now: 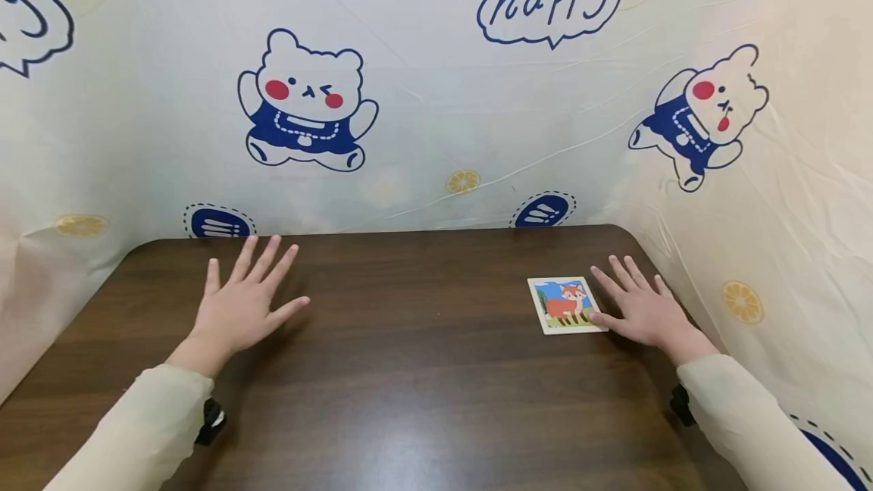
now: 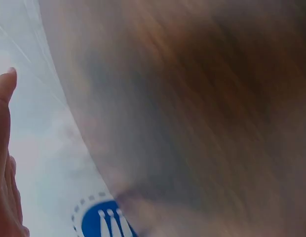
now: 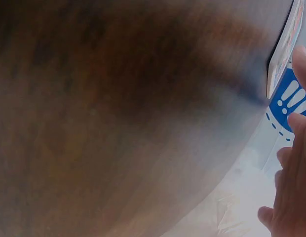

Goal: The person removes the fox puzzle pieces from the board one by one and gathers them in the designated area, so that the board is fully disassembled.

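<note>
A square picture tile (image 1: 563, 304) with a pale border lies on the right part of the dark wooden table; its picture is an orange fox on grass under blue sky. My right hand (image 1: 644, 311) is just right of it, fingers spread, the thumb overlapping the tile's lower right corner in the head view; whether it touches cannot be told. In the right wrist view the tile (image 3: 284, 52) appears edge-on beside the thumb. Over the left side of the table my left hand (image 1: 239, 305) is held with fingers spread and nothing in it. Only its edge shows in the left wrist view.
The brown table (image 1: 409, 370) has rounded far corners. Behind and beside it hangs a pale sheet (image 1: 423, 97) printed with cartoon bears, lemon slices and the word "happy". Dark wrist devices (image 1: 211, 421) sit under both light sleeves (image 1: 757, 423).
</note>
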Demonstrator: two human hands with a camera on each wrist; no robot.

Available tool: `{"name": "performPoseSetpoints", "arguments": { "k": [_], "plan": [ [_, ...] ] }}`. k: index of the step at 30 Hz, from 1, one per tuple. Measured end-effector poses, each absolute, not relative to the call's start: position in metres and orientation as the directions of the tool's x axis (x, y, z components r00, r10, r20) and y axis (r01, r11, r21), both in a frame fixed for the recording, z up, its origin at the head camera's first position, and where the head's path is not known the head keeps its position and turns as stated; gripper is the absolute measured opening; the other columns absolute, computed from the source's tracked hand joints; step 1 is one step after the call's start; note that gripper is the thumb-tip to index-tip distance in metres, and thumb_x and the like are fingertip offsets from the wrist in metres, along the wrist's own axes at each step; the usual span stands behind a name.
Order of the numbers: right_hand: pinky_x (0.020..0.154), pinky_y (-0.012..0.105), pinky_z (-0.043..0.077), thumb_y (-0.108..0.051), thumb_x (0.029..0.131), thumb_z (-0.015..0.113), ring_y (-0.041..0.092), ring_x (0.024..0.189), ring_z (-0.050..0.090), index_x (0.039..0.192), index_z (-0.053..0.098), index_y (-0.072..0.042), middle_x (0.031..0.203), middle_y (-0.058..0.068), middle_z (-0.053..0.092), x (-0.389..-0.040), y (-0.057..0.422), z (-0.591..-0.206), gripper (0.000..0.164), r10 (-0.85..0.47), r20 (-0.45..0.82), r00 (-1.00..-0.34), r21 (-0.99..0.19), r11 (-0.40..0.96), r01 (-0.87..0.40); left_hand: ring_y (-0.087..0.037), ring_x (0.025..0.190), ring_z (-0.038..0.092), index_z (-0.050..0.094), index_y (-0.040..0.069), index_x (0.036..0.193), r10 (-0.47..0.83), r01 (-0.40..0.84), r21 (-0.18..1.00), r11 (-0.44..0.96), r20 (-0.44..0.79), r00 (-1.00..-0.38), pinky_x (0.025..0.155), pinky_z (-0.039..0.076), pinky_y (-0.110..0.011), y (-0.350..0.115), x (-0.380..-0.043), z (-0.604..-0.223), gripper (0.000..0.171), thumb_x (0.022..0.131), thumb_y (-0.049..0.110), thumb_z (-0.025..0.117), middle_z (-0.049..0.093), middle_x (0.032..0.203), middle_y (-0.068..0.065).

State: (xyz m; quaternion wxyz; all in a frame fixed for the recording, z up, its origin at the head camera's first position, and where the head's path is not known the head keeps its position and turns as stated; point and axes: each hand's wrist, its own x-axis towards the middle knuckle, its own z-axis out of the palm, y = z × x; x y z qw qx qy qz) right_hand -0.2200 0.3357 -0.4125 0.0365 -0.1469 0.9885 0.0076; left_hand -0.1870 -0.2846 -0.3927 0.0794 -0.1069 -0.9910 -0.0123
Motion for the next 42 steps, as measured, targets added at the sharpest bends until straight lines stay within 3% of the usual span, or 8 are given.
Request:
{"name": "performPoseSetpoints", "arguments": {
  "k": [16,31,42],
  "plan": [
    [0.105,0.08,0.017,-0.069,0.091,0.05,0.049,0.149,0.017,0.157,0.03,-0.017,0.163,0.022,0.022,-0.222,0.334,-0.42,0.087,-0.335,-0.127,-0.933,-0.08,0.942,-0.327,-0.032,0.156,-0.004,0.021,0.022,0.16,0.368,0.372,0.032,0.928,0.09,-0.926,0.115,0.002,-0.073,-0.2,-0.218,-0.401,0.084,0.094,0.063,0.053,0.01,0.169,-0.006],
    [0.106,0.079,0.02,-0.066,0.093,0.05,0.048,0.148,0.02,0.156,0.033,-0.016,0.161,0.02,0.03,-0.217,0.328,-0.418,0.083,-0.349,-0.157,-0.924,-0.124,0.935,-0.332,-0.029,0.157,0.006,0.02,0.024,0.16,0.535,0.535,0.027,0.845,-0.002,-0.845,0.116,0.021,-0.067,-0.122,-0.224,-0.411,0.081,0.096,0.066,0.046,0.016,0.168,-0.001],
    [0.106,0.078,0.021,-0.068,0.09,0.052,0.048,0.149,0.021,0.155,0.036,-0.013,0.162,0.019,0.03,-0.216,0.318,-0.415,0.086,-0.352,-0.173,-0.92,-0.119,0.934,-0.336,-0.028,0.156,0.01,0.02,0.022,0.161,0.603,0.602,0.043,0.798,-0.061,-0.795,0.116,0.025,-0.064,-0.075,-0.227,-0.412,0.081,0.097,0.064,0.046,0.018,0.168,-0.002]
  ]
}}
